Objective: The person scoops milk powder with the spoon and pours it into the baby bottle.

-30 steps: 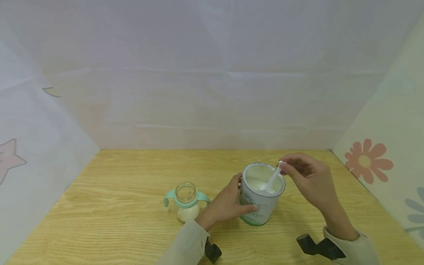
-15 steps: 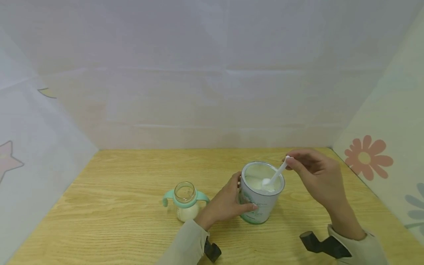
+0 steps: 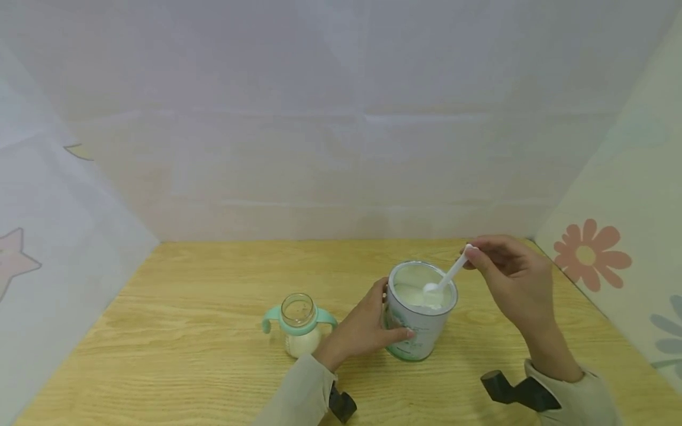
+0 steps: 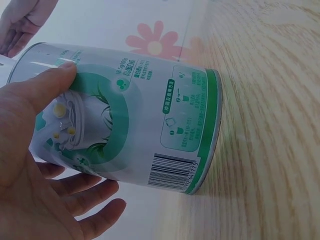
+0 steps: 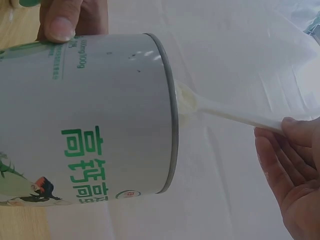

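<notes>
A white and green milk powder can [image 3: 418, 334] stands open on the table, pale powder inside. My left hand [image 3: 366, 326] grips its left side, thumb across the front; the left wrist view shows the label and barcode. My right hand [image 3: 519, 287] pinches the handle end of a white scoop [image 3: 455, 269] between thumb and fingers. In the right wrist view the scoop's bowl [image 5: 186, 100], with pale powder in it, is just past the can's rim [image 5: 172, 115]. Left of my left hand is a baby bottle [image 3: 302, 340] with mint handles, uncapped, pale contents inside.
The wood-grain table [image 3: 213, 296] ends at a pale hanging sheet [image 3: 341, 177] at the back. Side sheets bear a star print [image 3: 16, 254] on the left and a flower print [image 3: 591, 254] on the right.
My right hand has moved up and to the right, lifting the scoop's bowl out of the powder towards the can's mouth. My left hand and the can have stayed in place.
</notes>
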Available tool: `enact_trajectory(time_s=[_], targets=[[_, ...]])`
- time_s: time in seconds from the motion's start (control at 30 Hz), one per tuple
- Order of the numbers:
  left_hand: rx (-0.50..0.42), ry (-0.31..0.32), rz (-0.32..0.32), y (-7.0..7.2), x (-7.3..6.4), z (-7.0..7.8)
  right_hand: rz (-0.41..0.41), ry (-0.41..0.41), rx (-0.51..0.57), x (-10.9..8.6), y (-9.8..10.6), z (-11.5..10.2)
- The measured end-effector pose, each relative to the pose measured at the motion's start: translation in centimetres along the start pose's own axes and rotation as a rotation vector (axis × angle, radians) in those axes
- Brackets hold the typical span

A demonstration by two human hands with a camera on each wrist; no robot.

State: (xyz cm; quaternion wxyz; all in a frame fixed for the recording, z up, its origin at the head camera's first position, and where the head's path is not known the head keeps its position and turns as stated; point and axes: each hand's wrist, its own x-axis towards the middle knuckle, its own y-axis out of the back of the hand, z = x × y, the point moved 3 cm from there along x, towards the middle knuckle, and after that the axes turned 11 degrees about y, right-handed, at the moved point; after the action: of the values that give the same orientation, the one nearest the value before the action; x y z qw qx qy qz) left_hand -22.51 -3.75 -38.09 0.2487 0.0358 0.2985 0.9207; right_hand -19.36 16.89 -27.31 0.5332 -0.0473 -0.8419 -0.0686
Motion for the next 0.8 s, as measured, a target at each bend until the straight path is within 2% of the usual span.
enact_trajectory(time_s=[0.23, 0.3, 0.4, 0.47, 0.6, 0.8], targets=[[0.040, -0.001, 0.005, -0.1, -0.4, -0.1, -0.022, -0.034, -0.145, -0.2, 0.0, -0.1], [0.048, -0.008, 0.007, -0.1, -0.5, -0.3, -0.008, -0.021, -0.110, -0.3, -0.1, 0.0], [0.054, -0.023, 0.016, -0.1, -0.6, -0.4, -0.007, 0.005, -0.117, -0.3, -0.3, 0.2], [0.056, -0.026, 0.021, 0.1, -0.7, -0.4, -0.017, 0.014, -0.144, -0.1, -0.3, 0.4], [0.092, -0.017, 0.042, 0.4, -1.1, -0.2, -0.057, 0.008, -0.264, 0.4, -0.3, 0.5], [0.116, -0.004, 0.053, 1.3, -1.7, 0.3, -0.105, 0.015, -0.276, 1.1, -0.2, 0.7]])
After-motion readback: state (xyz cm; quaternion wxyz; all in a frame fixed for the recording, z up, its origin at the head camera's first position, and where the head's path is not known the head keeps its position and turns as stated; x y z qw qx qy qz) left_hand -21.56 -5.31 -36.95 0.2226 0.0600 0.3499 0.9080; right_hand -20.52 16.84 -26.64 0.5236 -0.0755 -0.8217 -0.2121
